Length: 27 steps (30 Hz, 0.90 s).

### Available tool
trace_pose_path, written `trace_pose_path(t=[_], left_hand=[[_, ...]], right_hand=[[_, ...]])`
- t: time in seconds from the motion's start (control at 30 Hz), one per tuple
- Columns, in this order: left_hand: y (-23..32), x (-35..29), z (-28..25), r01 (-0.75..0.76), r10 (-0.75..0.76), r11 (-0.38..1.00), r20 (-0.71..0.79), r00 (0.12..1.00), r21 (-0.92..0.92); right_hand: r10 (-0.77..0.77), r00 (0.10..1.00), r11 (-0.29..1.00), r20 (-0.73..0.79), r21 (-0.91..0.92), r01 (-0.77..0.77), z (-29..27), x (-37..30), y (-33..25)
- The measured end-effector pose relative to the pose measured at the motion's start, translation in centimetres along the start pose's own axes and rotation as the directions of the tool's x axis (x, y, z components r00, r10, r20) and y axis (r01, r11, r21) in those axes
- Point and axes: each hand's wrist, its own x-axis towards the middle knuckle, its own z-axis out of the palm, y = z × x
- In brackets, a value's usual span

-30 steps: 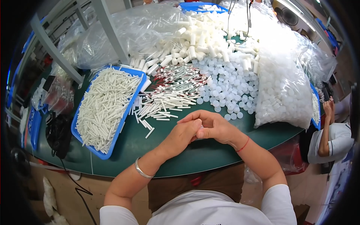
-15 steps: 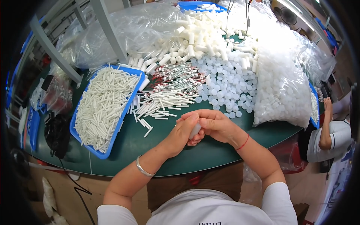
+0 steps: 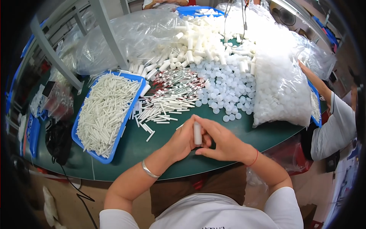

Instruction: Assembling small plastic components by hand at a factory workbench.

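Note:
A smooth white cylinder (image 3: 197, 133) stands nearly upright between my hands at the table's near edge. My left hand (image 3: 180, 140) is closed around it, its curled fingertips showing beyond the cylinder. My right hand (image 3: 228, 142) leans in from the right with its fingers stretched to the cylinder's top and its thumb held apart below. Just beyond my hands lie thin white sticks (image 3: 173, 103), a heap of slim parts with red and metallic pieces (image 3: 177, 82), and translucent round caps (image 3: 225, 93).
A blue tray (image 3: 108, 159) of white sticks sits left. Large white foam-like cylinders (image 3: 198, 38) pile up at the back, near a grey metal frame (image 3: 108, 32). On the right stand a clear bag (image 3: 282, 91) of round caps and another person (image 3: 335, 126). A further person's hands (image 3: 164, 3) show far off.
My right hand has opened away from its clasp, thumb dropping, so the cylinder now shows upright. The person at right has reached toward the table. Another person's hands appear at the top.

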Motion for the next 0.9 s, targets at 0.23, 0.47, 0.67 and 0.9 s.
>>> trace_pose_path(t=[0.23,0.47,0.67,0.9], left_hand=[[-3.2,0.9,0.3,0.231,-0.228,0.973,0.286,0.931,0.024],[0.2,-2.0,0.6,-0.153,0.487,0.123,0.075,0.870,0.981],[1.1,-0.5,-1.6,-0.060,0.520,-0.411,0.288,0.804,0.910],[0.5,-0.4,-1.4,-0.117,0.576,-0.372,0.328,0.749,0.921]], right_hand=[[-0.102,0.971,0.975,-0.216,-0.218,0.054,1.2,-5.1,-0.4],[0.217,0.855,0.975,-0.470,0.061,-0.214,0.6,-14.2,-2.7],[0.801,0.310,0.576,-0.512,0.522,-0.629,6.5,-33.3,0.6],[0.959,-0.013,0.116,-0.283,0.435,-0.893,12.0,-45.0,6.3]])
